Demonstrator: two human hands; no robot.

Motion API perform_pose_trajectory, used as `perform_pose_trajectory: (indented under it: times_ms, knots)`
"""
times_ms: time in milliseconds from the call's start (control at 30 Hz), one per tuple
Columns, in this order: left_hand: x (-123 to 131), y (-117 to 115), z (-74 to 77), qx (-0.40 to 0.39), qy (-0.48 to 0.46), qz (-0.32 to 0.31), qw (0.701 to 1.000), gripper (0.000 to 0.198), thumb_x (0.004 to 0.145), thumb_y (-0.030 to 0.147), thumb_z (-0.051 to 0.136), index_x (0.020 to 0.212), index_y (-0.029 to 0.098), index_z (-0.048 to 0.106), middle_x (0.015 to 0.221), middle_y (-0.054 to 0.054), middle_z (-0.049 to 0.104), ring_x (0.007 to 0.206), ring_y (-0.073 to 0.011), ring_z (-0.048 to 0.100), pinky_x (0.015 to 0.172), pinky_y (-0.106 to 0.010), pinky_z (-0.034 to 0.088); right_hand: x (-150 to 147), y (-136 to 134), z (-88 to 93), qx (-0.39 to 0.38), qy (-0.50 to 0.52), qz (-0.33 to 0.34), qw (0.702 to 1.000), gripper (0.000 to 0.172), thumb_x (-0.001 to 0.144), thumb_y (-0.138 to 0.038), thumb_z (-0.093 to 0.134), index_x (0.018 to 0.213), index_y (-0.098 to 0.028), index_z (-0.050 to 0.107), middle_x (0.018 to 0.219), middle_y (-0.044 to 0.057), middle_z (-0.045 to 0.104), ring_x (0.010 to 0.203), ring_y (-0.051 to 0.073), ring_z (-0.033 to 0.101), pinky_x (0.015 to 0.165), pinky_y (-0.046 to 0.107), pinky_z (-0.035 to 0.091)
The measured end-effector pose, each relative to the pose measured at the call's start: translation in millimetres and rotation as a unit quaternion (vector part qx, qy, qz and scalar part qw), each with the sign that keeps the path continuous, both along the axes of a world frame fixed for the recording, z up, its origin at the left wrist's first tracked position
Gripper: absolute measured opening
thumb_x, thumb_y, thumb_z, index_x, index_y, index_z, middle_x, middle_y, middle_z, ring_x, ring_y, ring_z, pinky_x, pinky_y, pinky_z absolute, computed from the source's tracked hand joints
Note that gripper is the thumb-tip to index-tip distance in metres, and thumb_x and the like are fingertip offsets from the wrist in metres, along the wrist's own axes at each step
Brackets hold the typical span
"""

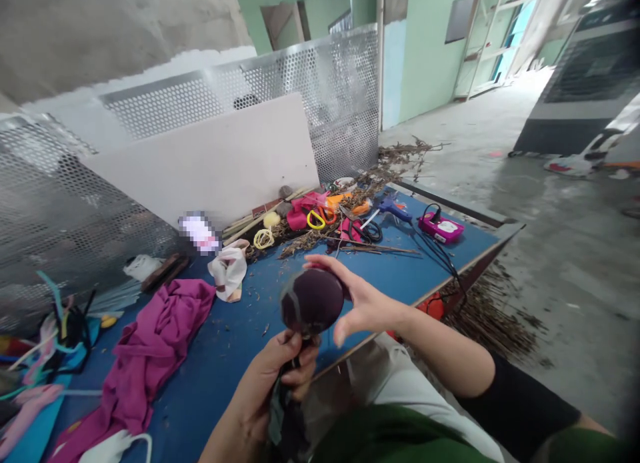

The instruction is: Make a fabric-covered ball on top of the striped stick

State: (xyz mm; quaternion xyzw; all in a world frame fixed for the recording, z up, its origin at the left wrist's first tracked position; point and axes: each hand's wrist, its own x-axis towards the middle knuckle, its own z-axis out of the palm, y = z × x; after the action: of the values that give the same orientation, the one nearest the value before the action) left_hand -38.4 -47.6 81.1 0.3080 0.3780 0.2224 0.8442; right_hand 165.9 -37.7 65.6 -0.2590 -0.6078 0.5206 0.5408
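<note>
My left hand [280,376] grips the gathered neck of a dark, cloth-covered ball [313,300], with the thumb and fingers closed just under it. The rounded top is smooth and blackish purple with a grey-green streak, and loose dark camouflage-like cloth [287,420] hangs below the fist. What fills the ball is hidden. On its right side my right hand [357,300] is open, thumb apart and fingers curved along the far upper edge. Whether those fingertips touch the ball I cannot tell. Both hands are held over the front edge of the blue table [240,343].
Magenta cloth [160,350] and pipe cleaners [63,336] lie at left. Behind are a white cloth [230,270], yellow-handled scissors [316,218], dried plants [305,240], a blue glue gun [395,210] and a pink power box [441,226] with cables. A white board [215,163] leans behind.
</note>
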Motion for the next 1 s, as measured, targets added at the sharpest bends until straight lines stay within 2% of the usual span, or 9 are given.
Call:
perform_pose_trajectory:
  times_ms: [67, 233, 433, 500, 567, 667, 767, 900, 1000]
  knots:
    - [-3, 1, 0.6, -0.011, -0.026, 0.000, 1.000, 0.036, 0.069, 0.039, 0.080, 0.084, 0.013, 0.059, 0.064, 0.008, 0.041, 0.041, 0.0021, 0.018, 0.036, -0.012, 0.023, -1, -1, 1.8, 0.003, 0.018, -0.005, 1.000, 0.090, 0.056, -0.037, 0.088, 0.133, -0.023, 0.041, 0.132, 0.008, 0.051, 0.121, 0.025, 0.051, 0.102, 0.034, 0.040]
    - [-12, 6, -1.0, -0.047, -0.081, -0.001, 0.996, 0.030, 0.071, 0.033, 0.080, 0.083, 0.010, 0.063, 0.060, 0.009, 0.038, 0.040, 0.0025, 0.016, 0.035, -0.011, 0.022, -18, -5, 3.4, -0.034, 0.038, -0.109, 0.993, 0.070, 0.058, -0.044, 0.085, 0.116, -0.021, 0.054, 0.108, 0.004, 0.062, 0.101, 0.023, 0.059, 0.090, 0.033, 0.046]
    - [-15, 4, -2.5, -0.107, -0.162, -0.055, 0.979, 0.028, 0.073, 0.030, 0.079, 0.083, 0.009, 0.063, 0.059, 0.009, 0.037, 0.040, 0.0015, 0.018, 0.036, -0.012, 0.024, -14, 9, -1.3, -0.025, 0.155, 0.031, 0.987, 0.092, 0.057, -0.063, 0.079, 0.134, -0.025, 0.047, 0.138, 0.009, 0.050, 0.128, 0.028, 0.047, 0.107, 0.040, 0.035]
    - [-14, 3, -5.9, -0.128, -0.189, -0.080, 0.970, 0.028, 0.073, 0.029, 0.079, 0.081, 0.009, 0.062, 0.058, 0.010, 0.036, 0.039, 0.0018, 0.016, 0.036, -0.012, 0.023, -13, 14, 3.8, -0.010, 0.189, 0.045, 0.981, 0.089, 0.060, -0.071, 0.072, 0.131, -0.023, 0.052, 0.138, 0.010, 0.051, 0.129, 0.030, 0.046, 0.107, 0.042, 0.035]
    - [-12, 2, -10.8, -0.137, -0.198, -0.094, 0.966, 0.027, 0.073, 0.030, 0.078, 0.081, 0.010, 0.061, 0.058, 0.010, 0.036, 0.038, 0.0018, 0.015, 0.035, -0.013, 0.023, -16, 13, 12.0, -0.004, 0.176, 0.048, 0.983, 0.077, 0.065, -0.071, 0.068, 0.121, -0.019, 0.062, 0.125, 0.011, 0.061, 0.117, 0.031, 0.056, 0.101, 0.043, 0.041]
    - [-12, 2, -17.0, -0.140, -0.207, -0.109, 0.962, 0.028, 0.073, 0.032, 0.078, 0.079, 0.010, 0.061, 0.056, 0.010, 0.035, 0.036, 0.0009, 0.015, 0.034, -0.015, 0.021, -27, 5, 22.5, 0.003, 0.159, -0.023, 0.987, 0.056, 0.072, -0.063, 0.065, 0.102, -0.017, 0.071, 0.100, 0.009, 0.071, 0.093, 0.027, 0.065, 0.088, 0.038, 0.048]
    - [-11, 2, -16.8, -0.144, -0.205, -0.118, 0.961, 0.029, 0.070, 0.031, 0.080, 0.076, 0.010, 0.062, 0.055, 0.010, 0.034, 0.036, 0.0014, 0.015, 0.034, -0.014, 0.022, -36, 0, 23.0, 0.019, 0.170, -0.118, 0.978, 0.049, 0.078, -0.060, 0.059, 0.097, -0.017, 0.073, 0.092, 0.008, 0.073, 0.084, 0.024, 0.066, 0.080, 0.034, 0.050]
    - [-6, 3, -7.8, -0.117, -0.169, -0.075, 0.976, 0.031, 0.070, 0.033, 0.081, 0.078, 0.010, 0.064, 0.057, 0.010, 0.037, 0.038, 0.0020, 0.015, 0.036, -0.012, 0.024, -30, 4, 17.0, 0.013, 0.142, -0.153, 0.978, 0.052, 0.080, -0.064, 0.055, 0.097, -0.017, 0.070, 0.094, 0.009, 0.071, 0.089, 0.023, 0.064, 0.083, 0.033, 0.048]
    - [-2, 2, -4.1, -0.071, -0.121, -0.037, 0.989, 0.031, 0.069, 0.035, 0.081, 0.081, 0.012, 0.065, 0.058, 0.008, 0.040, 0.040, 0.0012, 0.020, 0.037, -0.012, 0.023, -22, 2, 20.4, -0.034, 0.109, -0.116, 0.987, 0.069, 0.060, -0.067, 0.073, 0.108, -0.019, 0.065, 0.103, 0.007, 0.067, 0.094, 0.024, 0.061, 0.085, 0.033, 0.048]
